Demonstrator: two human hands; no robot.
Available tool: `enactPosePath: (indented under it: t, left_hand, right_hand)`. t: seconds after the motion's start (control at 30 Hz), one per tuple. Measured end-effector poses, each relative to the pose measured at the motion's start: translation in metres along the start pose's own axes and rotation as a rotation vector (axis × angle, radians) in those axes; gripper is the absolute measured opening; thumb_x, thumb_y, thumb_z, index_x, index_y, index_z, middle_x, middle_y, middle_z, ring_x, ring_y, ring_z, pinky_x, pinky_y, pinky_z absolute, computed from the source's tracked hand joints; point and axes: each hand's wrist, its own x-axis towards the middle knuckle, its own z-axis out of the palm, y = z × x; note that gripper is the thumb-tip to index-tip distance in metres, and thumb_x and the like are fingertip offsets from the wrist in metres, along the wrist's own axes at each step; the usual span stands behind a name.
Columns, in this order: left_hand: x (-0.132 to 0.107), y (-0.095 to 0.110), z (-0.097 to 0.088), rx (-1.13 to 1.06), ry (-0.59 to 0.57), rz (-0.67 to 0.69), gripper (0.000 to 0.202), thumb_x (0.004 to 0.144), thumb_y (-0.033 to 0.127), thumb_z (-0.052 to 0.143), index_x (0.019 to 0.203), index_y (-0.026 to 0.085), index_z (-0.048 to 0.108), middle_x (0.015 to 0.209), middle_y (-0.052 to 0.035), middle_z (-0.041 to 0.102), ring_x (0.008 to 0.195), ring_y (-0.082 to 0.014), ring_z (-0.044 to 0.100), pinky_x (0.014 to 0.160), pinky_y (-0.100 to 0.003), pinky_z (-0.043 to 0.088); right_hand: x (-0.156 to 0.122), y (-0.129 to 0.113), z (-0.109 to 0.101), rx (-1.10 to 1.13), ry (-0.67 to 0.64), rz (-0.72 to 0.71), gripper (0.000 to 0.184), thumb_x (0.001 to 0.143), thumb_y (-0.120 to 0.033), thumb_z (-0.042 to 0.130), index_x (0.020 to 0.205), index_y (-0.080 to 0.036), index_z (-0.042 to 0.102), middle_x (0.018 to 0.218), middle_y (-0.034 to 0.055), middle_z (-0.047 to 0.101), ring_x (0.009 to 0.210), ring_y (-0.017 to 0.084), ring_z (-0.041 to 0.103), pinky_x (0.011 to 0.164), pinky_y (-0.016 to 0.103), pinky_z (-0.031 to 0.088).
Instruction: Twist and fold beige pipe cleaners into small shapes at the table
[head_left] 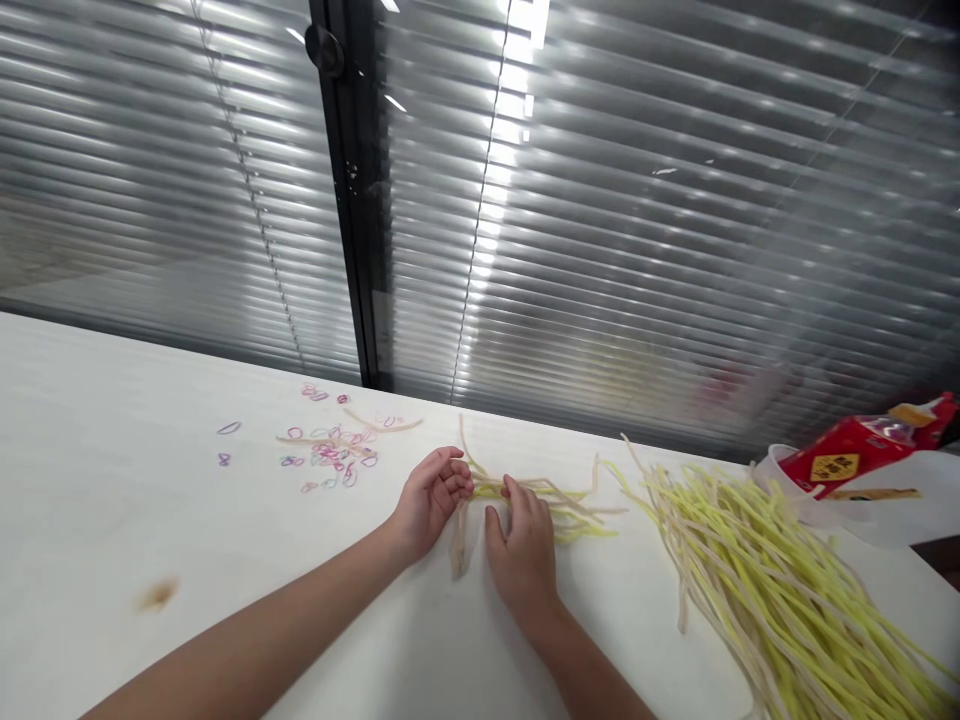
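Note:
On the white table my left hand is curled round one end of a small bunch of yellow and cream strands. My right hand lies on the same bunch just to the right, fingers bent and pressing it down. A few strands trail down between the two hands. The bunch lies near the table's far edge, under the window.
A big pile of yellow and cream strands spreads across the right side. Several small coloured rubber bands are scattered left of my hands. A red packet lies in clear plastic at far right. Window blinds run behind the table.

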Motion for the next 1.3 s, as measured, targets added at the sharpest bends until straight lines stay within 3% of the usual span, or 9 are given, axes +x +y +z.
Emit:
enactPosePath:
  t: [0.23, 0.5, 0.7, 0.93, 1.13, 1.3]
  left_hand:
    - [-0.003, -0.001, 0.001, 0.078, -0.025, 0.016, 0.016, 0.078, 0.032, 0.062, 0.083, 0.016, 0.06, 0.067, -0.002, 0.059, 0.058, -0.0117, 0.055, 0.059, -0.023, 0.043]
    - [-0.003, -0.003, 0.003, 0.131, -0.037, 0.018, 0.019, 0.077, 0.033, 0.065, 0.082, 0.015, 0.061, 0.067, -0.0025, 0.059, 0.059, -0.0114, 0.055, 0.059, -0.023, 0.044]
    - [-0.005, -0.002, 0.004, 0.231, -0.063, -0.003, 0.025, 0.076, 0.034, 0.067, 0.089, 0.014, 0.067, 0.075, -0.0044, 0.061, 0.062, -0.0114, 0.056, 0.064, -0.023, 0.046]
    - [-0.001, -0.003, 0.002, 0.194, -0.006, -0.031, 0.023, 0.075, 0.035, 0.068, 0.087, 0.016, 0.068, 0.078, -0.0017, 0.061, 0.062, -0.0085, 0.056, 0.066, -0.021, 0.046]
    - [0.0, -0.004, 0.001, 0.163, 0.033, -0.052, 0.026, 0.076, 0.035, 0.068, 0.092, 0.015, 0.066, 0.066, -0.0002, 0.059, 0.061, -0.0085, 0.056, 0.066, -0.02, 0.047]
    - [0.002, -0.005, -0.002, 0.094, 0.014, -0.043, 0.019, 0.079, 0.033, 0.066, 0.082, 0.014, 0.062, 0.074, -0.0013, 0.059, 0.062, -0.008, 0.057, 0.064, -0.019, 0.048]
  right_hand:
    - [0.0, -0.001, -0.003, 0.148, 0.056, 0.025, 0.038, 0.084, -0.025, 0.05, 0.12, -0.016, 0.052, 0.107, 0.0115, 0.062, 0.099, 0.024, 0.055, 0.083, 0.041, 0.045]
    - [0.0, -0.008, -0.007, 0.263, 0.188, -0.019, 0.049, 0.085, -0.024, 0.05, 0.132, -0.019, 0.039, 0.126, 0.0124, 0.053, 0.104, 0.023, 0.055, 0.083, 0.041, 0.049]
    - [0.0, -0.011, -0.008, 0.241, 0.156, -0.12, 0.05, 0.086, -0.022, 0.048, 0.135, -0.02, 0.039, 0.131, 0.012, 0.051, 0.116, 0.024, 0.052, 0.089, 0.043, 0.049]
    - [0.003, -0.011, -0.009, 0.201, 0.136, -0.189, 0.047, 0.085, -0.021, 0.048, 0.132, -0.02, 0.045, 0.126, 0.0093, 0.057, 0.115, 0.021, 0.054, 0.093, 0.039, 0.048]
    - [0.004, -0.009, -0.008, 0.22, 0.05, -0.261, 0.04, 0.084, -0.018, 0.05, 0.123, -0.019, 0.053, 0.117, 0.0086, 0.062, 0.11, 0.02, 0.057, 0.093, 0.038, 0.048]
    - [0.002, -0.007, -0.006, 0.302, 0.054, -0.085, 0.048, 0.083, -0.023, 0.052, 0.13, -0.019, 0.044, 0.126, 0.0118, 0.055, 0.112, 0.023, 0.055, 0.09, 0.041, 0.049]
